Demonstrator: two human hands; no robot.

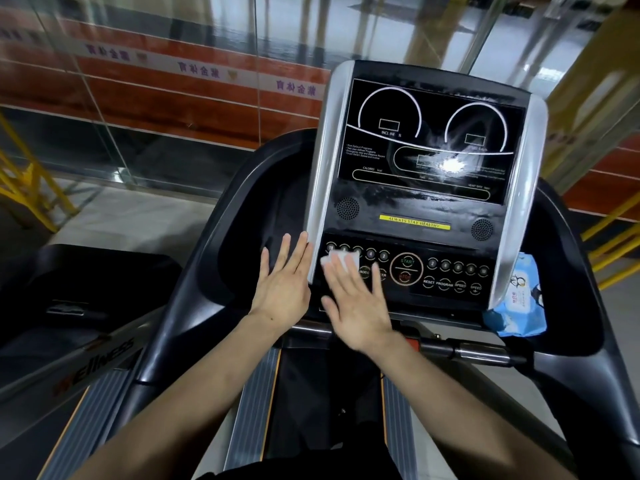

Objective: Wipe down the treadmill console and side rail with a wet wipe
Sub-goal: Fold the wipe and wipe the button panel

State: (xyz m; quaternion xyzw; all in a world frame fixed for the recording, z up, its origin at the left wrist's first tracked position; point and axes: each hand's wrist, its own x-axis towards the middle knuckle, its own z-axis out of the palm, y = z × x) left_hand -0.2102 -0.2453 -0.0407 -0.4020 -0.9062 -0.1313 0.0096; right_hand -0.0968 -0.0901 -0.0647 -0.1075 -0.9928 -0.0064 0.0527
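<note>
With fingers straight, the right hand [356, 306] presses the wet wipe [341, 261] onto the console's left number buttons [356, 252], risking accidental keypresses, while the flat left hand [282, 284] rests beside it.

right hand [356, 306] pressing wet wipe [341, 260], treadmill console [415, 209]
</note>
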